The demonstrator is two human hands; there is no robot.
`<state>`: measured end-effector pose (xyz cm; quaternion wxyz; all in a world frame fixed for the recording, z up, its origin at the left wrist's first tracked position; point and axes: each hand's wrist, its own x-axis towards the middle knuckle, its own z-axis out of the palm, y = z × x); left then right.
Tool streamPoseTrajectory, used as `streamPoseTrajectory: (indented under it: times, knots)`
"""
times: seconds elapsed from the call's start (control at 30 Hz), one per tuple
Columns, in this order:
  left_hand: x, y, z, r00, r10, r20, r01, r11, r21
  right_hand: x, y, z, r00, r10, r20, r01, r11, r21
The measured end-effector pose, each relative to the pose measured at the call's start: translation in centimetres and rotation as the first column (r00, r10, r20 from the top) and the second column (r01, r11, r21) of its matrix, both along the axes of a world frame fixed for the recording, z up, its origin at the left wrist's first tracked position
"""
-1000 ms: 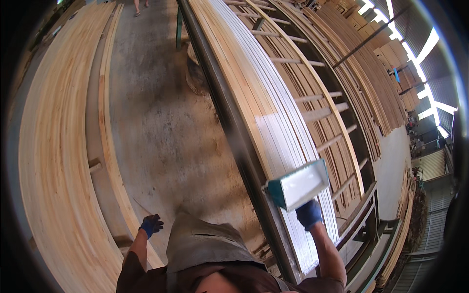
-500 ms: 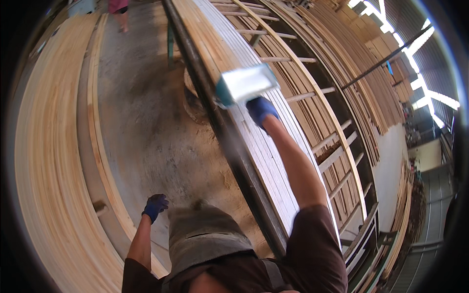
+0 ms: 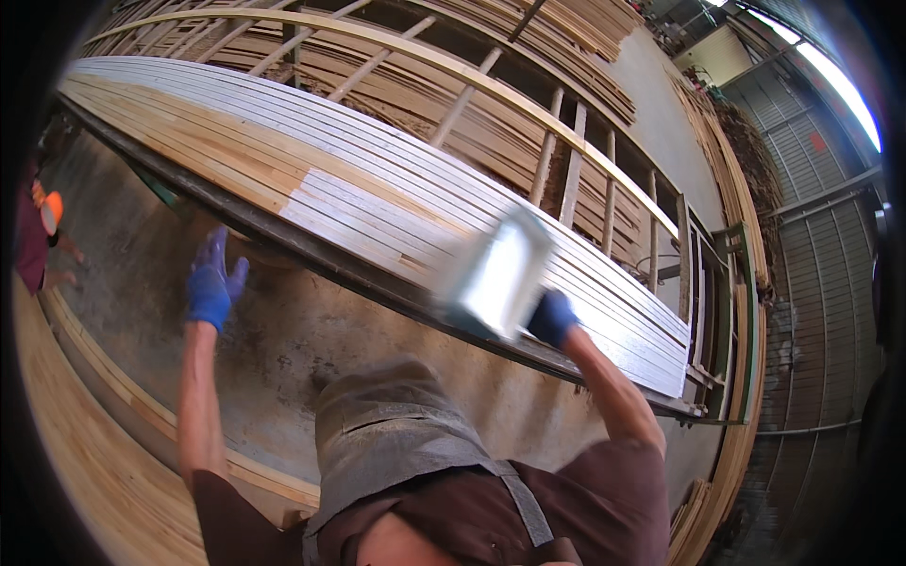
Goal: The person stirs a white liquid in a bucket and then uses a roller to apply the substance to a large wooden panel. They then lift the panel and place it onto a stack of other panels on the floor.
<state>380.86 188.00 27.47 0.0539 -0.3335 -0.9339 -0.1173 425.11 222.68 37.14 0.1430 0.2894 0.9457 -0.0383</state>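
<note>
My right hand [image 3: 553, 319], in a blue glove, grips a box-shaped trough [image 3: 510, 274] by its near right side. The trough is white inside, teal outside and smeared by motion. It is tilted over a row of long, narrow wood strips [image 3: 368, 222] lying side by side on a rack. A wet-looking white coating covers the strips' right part and far edge; bare wood shows toward the left. My left hand [image 3: 215, 283], also blue-gloved, is held out over the floor beside the dark rack rail [image 3: 255, 226], fingers spread and holding nothing.
Beyond the strips stands a wooden frame with crossbars [image 3: 453, 113], with stacked boards [image 3: 415, 99] behind it. Long planks [image 3: 94, 434] lie at the lower left. Another person [image 3: 36, 226] stands at the left edge with something orange. A metal-sheet wall [image 3: 821, 245] rises on the right.
The view has turned, so the rack now crosses it sideways. My right hand has carried the trough toward the strips' right part; the white coat there now shows. My left hand has risen, fingers spreading.
</note>
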Motion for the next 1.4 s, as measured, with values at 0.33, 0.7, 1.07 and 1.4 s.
streamPoseTrajectory:
  times: [0.33, 0.7, 1.07, 1.4]
  knots:
    - [-12.7, 7.1, 1.3, 0.905, -0.408, -0.124, 0.391, 0.91, -0.14, 34.1, 8.9, -1.3, 0.813, -0.524, -0.254, 0.554, 0.83, 0.058]
    - [-14.9, 5.6, 2.1, 0.915, -0.388, -0.106, 0.358, 0.906, -0.226, 8.3, 9.9, -0.1, 0.931, -0.294, -0.216, 0.239, 0.939, -0.249]
    - [-20.8, 5.4, 2.4, 0.883, -0.465, 0.066, 0.47, 0.87, -0.147, -26.6, 2.9, -1.2, 0.979, 0.028, -0.2, -0.068, 0.979, -0.195]
    - [-44.7, -2.0, 2.9, 0.9, -0.368, -0.234, 0.436, 0.772, 0.462, -54.2, -3.0, -4.5, 0.906, 0.219, -0.361, -0.292, 0.943, -0.16]
